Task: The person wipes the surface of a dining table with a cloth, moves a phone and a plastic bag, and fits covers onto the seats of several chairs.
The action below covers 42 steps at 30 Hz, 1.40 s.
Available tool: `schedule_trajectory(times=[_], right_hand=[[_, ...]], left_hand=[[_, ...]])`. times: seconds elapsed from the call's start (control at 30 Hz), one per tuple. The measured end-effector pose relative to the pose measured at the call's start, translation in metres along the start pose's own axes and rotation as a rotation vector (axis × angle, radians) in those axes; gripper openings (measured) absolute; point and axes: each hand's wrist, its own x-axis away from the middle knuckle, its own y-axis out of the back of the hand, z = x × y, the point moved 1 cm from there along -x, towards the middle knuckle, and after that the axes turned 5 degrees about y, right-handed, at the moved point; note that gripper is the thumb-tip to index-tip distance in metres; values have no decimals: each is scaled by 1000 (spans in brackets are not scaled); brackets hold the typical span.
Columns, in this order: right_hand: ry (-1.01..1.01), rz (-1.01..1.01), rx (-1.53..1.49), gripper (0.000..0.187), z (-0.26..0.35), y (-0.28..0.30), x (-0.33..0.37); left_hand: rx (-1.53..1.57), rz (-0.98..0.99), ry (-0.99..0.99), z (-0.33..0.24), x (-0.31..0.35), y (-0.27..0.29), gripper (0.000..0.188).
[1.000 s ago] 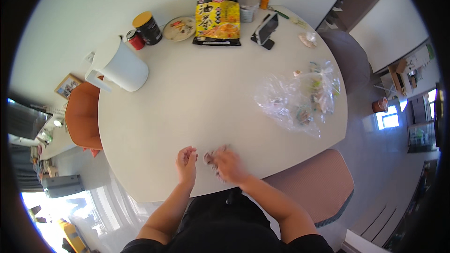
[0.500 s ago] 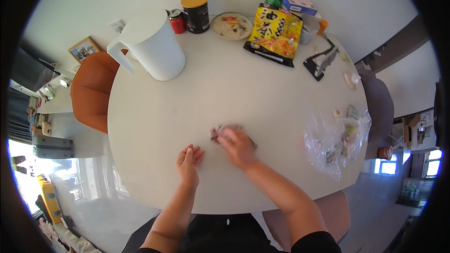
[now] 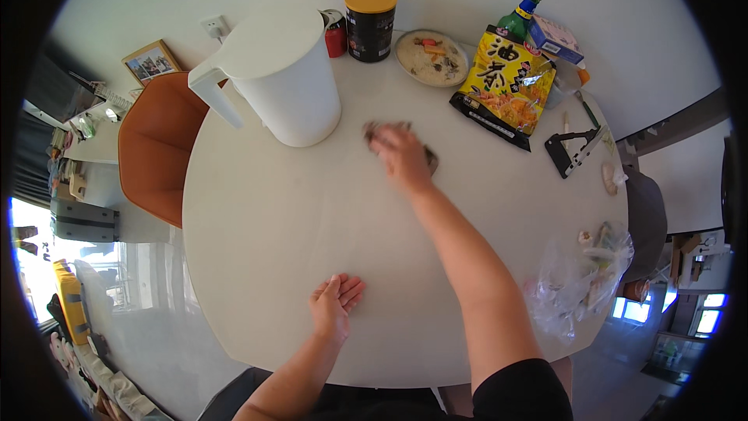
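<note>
My right hand (image 3: 401, 157) presses a crumpled greyish-brown cloth (image 3: 432, 160) against the white table. It is stretched far forward, to the right of the large white pitcher (image 3: 292, 86), and smeared a little by motion. Most of the cloth is hidden under the palm and fingers. Nearer the table's front edge, my left hand (image 3: 336, 302) hovers over or rests on the surface. Its fingers are loosely extended with the thumb on top, and nothing shows in them.
Along the back stand a red can (image 3: 335, 33), a black canister with yellow lid (image 3: 370, 25), a plate of scraps (image 3: 431, 57), a yellow food bag (image 3: 506, 86) and a green bottle (image 3: 520, 15). To the right lie a black-and-silver tool (image 3: 573, 152) and a clear plastic bag (image 3: 565, 292).
My right hand has slid the cloth forward, away from me, across the table. My left hand stays near the front. The whole view has shifted slightly.
</note>
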Motion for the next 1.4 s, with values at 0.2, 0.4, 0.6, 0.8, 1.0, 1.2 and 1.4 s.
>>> schedule_trajectory(times=[0.2,0.4,0.6,0.8,1.0,1.2,1.4], right_hand=[[63,126,-169,29,103,36,99],[-8,114,-298,31,179,100,210],[-128,-179,78,44,145,160,236],[-599,-238,478,39,75,145,230],[-50,-6,-178,25,197,93,210],[-469,-427,372,41,58,167,194],[-1154,-389,800,39,-74,169,195]], left_hand=[[-17,-24,-17,4,-2,-1,23],[-4,-3,-31,5,-9,-1,25],[-7,-18,-20,-5,-2,-1,26],[-25,6,-20,-6,6,-11,27],[3,129,-85,4,-5,7,27],[-53,121,-137,3,3,46,25],[-97,114,-5,-5,-5,41,21]])
